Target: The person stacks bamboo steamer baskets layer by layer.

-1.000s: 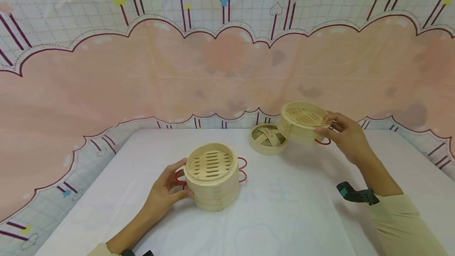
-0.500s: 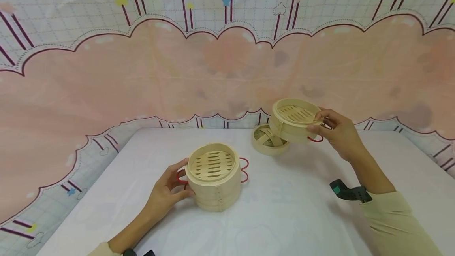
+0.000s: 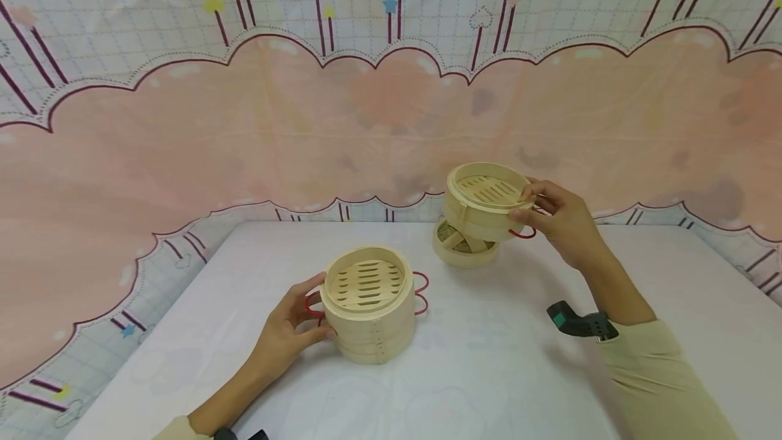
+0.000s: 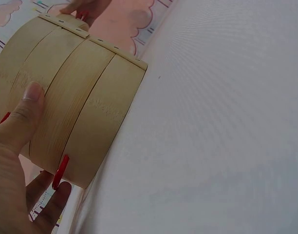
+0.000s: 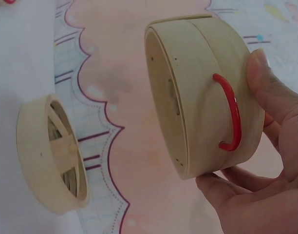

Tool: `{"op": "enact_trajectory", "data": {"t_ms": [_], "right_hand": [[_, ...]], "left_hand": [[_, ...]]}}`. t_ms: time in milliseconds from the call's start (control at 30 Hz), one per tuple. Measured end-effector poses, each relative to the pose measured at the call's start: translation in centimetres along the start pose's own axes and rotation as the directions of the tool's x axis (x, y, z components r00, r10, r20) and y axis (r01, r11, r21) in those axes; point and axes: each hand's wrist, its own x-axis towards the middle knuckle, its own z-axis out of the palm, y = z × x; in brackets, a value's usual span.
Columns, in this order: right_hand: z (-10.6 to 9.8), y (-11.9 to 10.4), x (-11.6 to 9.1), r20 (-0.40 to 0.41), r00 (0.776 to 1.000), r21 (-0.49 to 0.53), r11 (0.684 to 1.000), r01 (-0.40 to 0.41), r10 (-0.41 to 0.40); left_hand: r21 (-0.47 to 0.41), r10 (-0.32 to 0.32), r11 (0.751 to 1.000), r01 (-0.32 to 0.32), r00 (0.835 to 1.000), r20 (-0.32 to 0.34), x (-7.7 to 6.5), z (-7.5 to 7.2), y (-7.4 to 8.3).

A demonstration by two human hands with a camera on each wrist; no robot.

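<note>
A patterned backdrop rose behind the white worktop. On this stood the bamboo steamer stack, upright, its left side gripped between the thumb and fingers of the left hand. The right hand held a single steamer tier aloft, fingers pinching its wall. Behind and below it, apart, lay the woven lid. A red loop curved from the tier's side.

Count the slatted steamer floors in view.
2. One floor in the top of the stack the left hand grips; the other floor in the basket the right hand holds. More may hide lower in the stack.
</note>
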Motion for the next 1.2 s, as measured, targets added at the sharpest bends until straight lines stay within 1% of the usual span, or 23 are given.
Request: {"op": "enact_trajectory", "data": {"t_ms": [100, 233, 367, 600, 767, 900, 1033, 1200], "right_hand": [[0.5, -0.1, 0.2, 0.004, 1.0, 0.039, 0.999, -0.006, 0.005], [1.3, -0.3, 0.5, 0.031, 1.0, 0.076, 0.997, -0.003, 0.001], [2.1, -0.5, 0.8, 0.049, 0.999, 0.085, 0.996, 0.003, -0.007], [3.2, -0.7, 1.1, 0.055, 0.998, 0.127, 0.992, -0.007, 0.0], [3.9, -0.6, 1.3, 0.074, 0.997, 0.104, 0.994, -0.031, 0.024], [4.5, -0.8, 1.3, 0.081, 0.995, 0.095, 0.994, -0.061, 0.053], [5.0, -1.1, 1.2, 0.079, 0.996, 0.09, 0.994, -0.054, 0.047], [5.7, -1.7, 1.0, 0.08, 0.996, 0.095, 0.995, -0.042, 0.035]], "left_hand": [[-0.007, 0.004, 1.0, -0.004, 1.0, -0.005, 0.0, 0.1, 0.1], [-0.011, 0.005, 1.0, -0.005, 1.0, -0.012, 0.0, 0.1, 0.0], [-0.017, 0.007, 1.0, -0.007, 1.0, -0.01, -0.1, 0.0, 0.0], [-0.019, -0.019, 1.0, 0.019, 1.0, 0.002, -0.2, -0.1, 0.0], [-0.022, -0.036, 0.999, 0.036, 0.999, 0.011, -0.1, -0.3, -0.1], [-0.022, -0.03, 0.999, 0.03, 0.999, 0.01, -0.1, -0.4, -0.1], [-0.017, -0.025, 1.0, 0.026, 1.0, 0.007, 0.0, -0.4, 0.0], [-0.021, -0.044, 0.999, 0.045, 0.999, 0.018, 0.1, -0.4, 0.1]]}}
